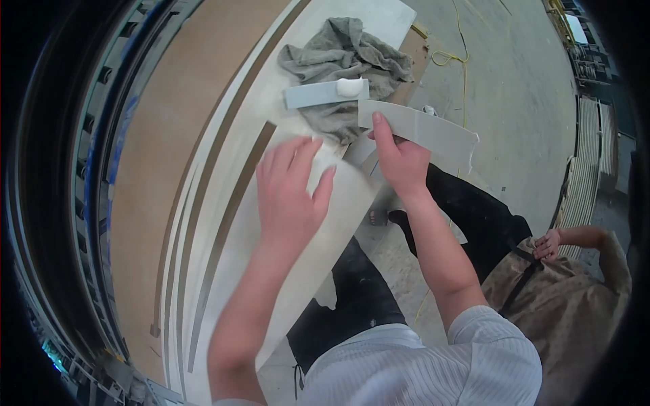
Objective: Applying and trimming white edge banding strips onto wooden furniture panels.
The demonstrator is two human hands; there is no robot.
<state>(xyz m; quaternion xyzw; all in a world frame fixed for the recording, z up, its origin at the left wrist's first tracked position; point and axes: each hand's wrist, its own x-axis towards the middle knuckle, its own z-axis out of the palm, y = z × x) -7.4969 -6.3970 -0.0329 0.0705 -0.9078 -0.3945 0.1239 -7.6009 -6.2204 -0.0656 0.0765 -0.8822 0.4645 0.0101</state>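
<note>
My right hand [404, 166] grips a thin, flat, off-white strip [440, 130] near its left end, thumb on top, held out past the edge of the white panel [325, 223]. Over that panel is my left hand [291, 186], slightly blurred, its thumb spread from its bent fingers and nothing seen in it. Whether it touches the surface I cannot tell. Beyond both hands lies a crumpled grey cloth [338, 47]. On the cloth and panel rests a pale blue flat bar [311, 95], with a white lump [350, 87] at its right end.
Brown strips [237, 172] run along the panel, beside a broad tan board [159, 135] at left. Dark metal rails stand farther left. At right, a co-worker in a brown apron [562, 291] stands close. A yellow cord [464, 81] crosses the concrete floor [514, 115]; stacked sheets [579, 176] lie beyond.
</note>
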